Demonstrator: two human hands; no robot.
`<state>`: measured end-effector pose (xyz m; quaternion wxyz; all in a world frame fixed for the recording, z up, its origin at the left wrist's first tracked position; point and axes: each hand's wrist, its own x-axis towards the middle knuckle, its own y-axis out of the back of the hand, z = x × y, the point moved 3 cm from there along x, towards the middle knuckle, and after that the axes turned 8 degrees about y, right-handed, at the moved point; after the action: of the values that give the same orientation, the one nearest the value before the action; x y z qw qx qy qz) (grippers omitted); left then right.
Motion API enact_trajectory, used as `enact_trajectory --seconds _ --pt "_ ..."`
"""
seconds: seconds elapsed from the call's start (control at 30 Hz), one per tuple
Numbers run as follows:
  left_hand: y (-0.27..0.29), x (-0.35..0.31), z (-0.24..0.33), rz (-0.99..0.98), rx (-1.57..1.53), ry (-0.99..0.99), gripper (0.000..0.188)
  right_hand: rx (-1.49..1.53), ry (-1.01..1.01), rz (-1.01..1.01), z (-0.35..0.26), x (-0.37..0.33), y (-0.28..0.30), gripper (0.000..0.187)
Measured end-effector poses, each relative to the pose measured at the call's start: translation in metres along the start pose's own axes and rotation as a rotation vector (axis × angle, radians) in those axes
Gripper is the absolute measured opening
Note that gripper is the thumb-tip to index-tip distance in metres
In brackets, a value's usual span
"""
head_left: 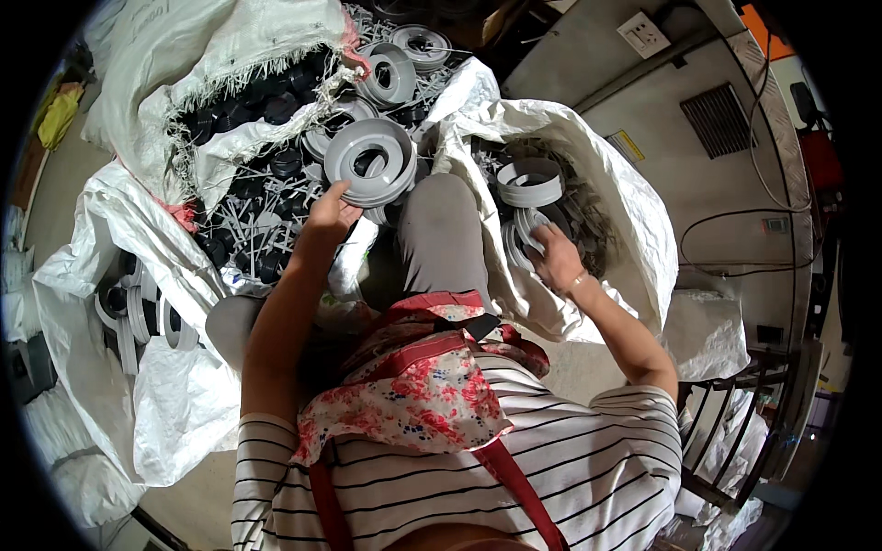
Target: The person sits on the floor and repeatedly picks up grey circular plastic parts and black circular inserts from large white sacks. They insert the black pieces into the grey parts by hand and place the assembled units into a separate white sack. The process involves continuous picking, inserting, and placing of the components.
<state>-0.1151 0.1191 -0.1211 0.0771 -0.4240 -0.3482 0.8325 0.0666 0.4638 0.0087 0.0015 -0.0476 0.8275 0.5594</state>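
Note:
My left hand (333, 213) is at the lower left edge of a round grey plastic ring (401, 163) with a stepped rim and an open centre. Thumb and fingers close on that edge, partly hidden by the ring. Inside the white woven sack on the right, my right hand (557, 261) grips a narrower grey ring (527, 220) by its side. Another wide grey ring (530, 191) lies just beyond it in the same sack. More grey rings (390, 75) rest on the pile beyond my left hand.
Thin grey plastic sprues and black round parts (246, 197) heap up at the left. A white sack (175, 41) spills black parts there. Another sack (175, 404) at far left holds grey rings. A grey machine cabinet (657, 101) with a hanging cable stands at right.

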Motion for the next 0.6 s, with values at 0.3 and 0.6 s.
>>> enact_trajectory --seconds 0.3,0.6 --pt "-0.035 -0.13 0.08 0.13 0.253 -0.429 0.041 0.065 -0.35 0.298 0.102 0.068 0.012 0.032" --pt "0.004 -0.149 0.11 0.405 0.251 -1.001 0.06 0.316 0.049 0.332 -0.057 0.111 0.027 0.023"
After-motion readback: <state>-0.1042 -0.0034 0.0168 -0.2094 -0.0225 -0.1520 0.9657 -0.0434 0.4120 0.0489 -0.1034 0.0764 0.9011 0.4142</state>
